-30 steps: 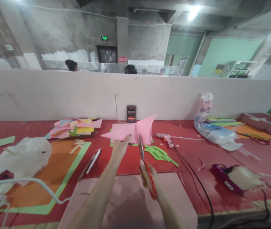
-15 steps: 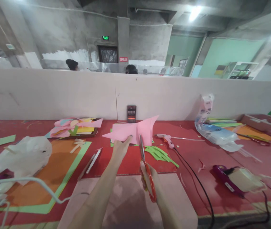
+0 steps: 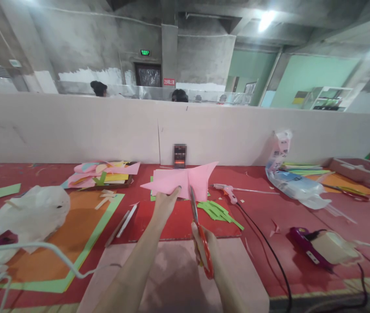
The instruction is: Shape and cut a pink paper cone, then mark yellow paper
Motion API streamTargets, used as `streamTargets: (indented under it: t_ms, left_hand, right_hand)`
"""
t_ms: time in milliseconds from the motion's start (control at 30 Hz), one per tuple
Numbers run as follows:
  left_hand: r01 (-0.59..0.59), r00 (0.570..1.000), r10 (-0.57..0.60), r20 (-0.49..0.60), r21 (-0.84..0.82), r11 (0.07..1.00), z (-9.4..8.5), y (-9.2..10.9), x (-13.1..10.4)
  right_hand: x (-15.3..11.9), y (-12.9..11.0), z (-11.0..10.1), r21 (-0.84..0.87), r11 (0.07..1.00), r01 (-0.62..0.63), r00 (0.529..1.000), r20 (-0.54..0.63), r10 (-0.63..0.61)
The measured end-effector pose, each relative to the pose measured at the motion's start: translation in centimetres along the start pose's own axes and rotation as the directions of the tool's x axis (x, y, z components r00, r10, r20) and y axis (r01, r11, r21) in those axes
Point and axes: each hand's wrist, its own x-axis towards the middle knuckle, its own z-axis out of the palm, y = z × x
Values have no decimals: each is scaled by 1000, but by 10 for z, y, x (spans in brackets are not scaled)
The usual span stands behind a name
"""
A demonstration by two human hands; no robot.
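Observation:
A pink sheet of paper (image 3: pixel 168 180) with pointed corners is held up over the red board (image 3: pixel 168 221). My left hand (image 3: pixel 167 200) pinches its lower edge, thumb on the near face. In my right hand (image 3: pixel 206 243) is a pair of scissors (image 3: pixel 201 230) with red and yellow handles. The blades point up and overlap the paper, with a cut line running above their tips. Fingers wrap round the handles and are partly hidden. Light green paper strips (image 3: pixel 219 211) lie to the right of the scissors.
A pink glue gun (image 3: pixel 229 193) with a black cord lies to the right, near a purple power strip (image 3: pixel 311 248). Paper scraps (image 3: pixel 101 171) fill a tray at the back left. A phone-like device (image 3: pixel 180 155) leans on the white partition (image 3: pixel 74 130). White plastic (image 3: pixel 28 215) covers orange sheets at left.
The right part of the pink paper has dipped slightly, and the scissor blades sit a touch lower against it. Both hands keep their hold.

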Motion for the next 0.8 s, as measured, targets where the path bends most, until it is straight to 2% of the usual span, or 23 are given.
streamTargets:
  t_ms: [133, 267, 500, 667, 800]
  left_hand:
    - [14, 999, -14, 32, -23, 1000, -1, 0, 1]
    - [79, 996, -77, 45, -32, 996, 0, 5, 0]
    - [64, 998, -64, -30, 10, 998, 0, 16, -7]
    - [66, 997, -66, -28, -5, 998, -1, 11, -4]
    - [78, 997, -78, 1, -40, 996, 0, 1, -1]
  right_hand:
    - [-2, -2, 2, 13, 1000, 5, 1000, 19, -6]
    - [-1, -2, -1, -39, 998, 49, 999, -15, -50]
    - [-2, -1, -2, -47, 998, 43, 999, -31, -44]
    - [2, 3, -7, -94, 993, 77, 995, -55, -82]
    - [3, 3, -6, -48, 997, 65, 996, -66, -68]
